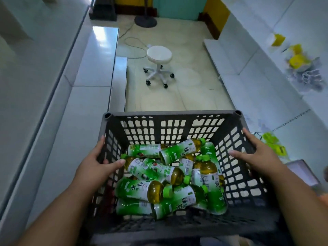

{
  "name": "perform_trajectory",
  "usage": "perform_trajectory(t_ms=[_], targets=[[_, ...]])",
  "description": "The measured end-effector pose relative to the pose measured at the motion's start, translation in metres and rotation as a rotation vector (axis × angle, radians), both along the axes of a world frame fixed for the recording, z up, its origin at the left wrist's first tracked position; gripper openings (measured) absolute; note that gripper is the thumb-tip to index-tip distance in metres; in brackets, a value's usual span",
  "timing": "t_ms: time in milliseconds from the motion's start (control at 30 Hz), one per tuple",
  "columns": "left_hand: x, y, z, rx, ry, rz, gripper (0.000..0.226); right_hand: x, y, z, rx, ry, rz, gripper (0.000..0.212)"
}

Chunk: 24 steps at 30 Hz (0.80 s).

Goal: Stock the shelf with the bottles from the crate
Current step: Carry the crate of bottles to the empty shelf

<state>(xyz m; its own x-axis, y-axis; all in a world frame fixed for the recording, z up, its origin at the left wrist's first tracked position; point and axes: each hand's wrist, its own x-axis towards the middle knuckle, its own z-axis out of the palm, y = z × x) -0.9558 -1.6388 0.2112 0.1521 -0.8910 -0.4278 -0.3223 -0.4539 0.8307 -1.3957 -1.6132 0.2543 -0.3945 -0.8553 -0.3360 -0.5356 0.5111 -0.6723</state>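
The person carries the black crate (177,125) down the aisle, left hand (96,163) and right hand (258,153) each gripping a side wall, fingers hooked over the rim. The green tea bottles (170,176) lie jumbled inside (none shelved yet, it seems). Next, I judge, set it down by the white shelf (252,82).

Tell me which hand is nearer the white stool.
Left, though only slightly. The left hand grips the crate's left wall, below-left of the stool; the right hand grips the right wall, farther out.
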Motion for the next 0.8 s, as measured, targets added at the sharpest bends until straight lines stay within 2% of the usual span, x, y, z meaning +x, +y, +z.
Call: perform_trajectory(t_ms=[300,567,800], targets=[[-0.054,-0.202,0.007,0.026,-0.038,0.09,0.105,-0.062,-0.233,-0.005,0.079,-0.031,0.094,0.106],[-0.05,-0.399,0.003,0.006,-0.028,0.145,0.108,-0.051,-0.465,0.004,0.057,0.018,0.21,0.111],[-0.044,-0.542,0.013,-0.025,-0.071,0.261,0.105,-0.034,-0.657,0.018,-0.001,0.023,0.333,0.105]])
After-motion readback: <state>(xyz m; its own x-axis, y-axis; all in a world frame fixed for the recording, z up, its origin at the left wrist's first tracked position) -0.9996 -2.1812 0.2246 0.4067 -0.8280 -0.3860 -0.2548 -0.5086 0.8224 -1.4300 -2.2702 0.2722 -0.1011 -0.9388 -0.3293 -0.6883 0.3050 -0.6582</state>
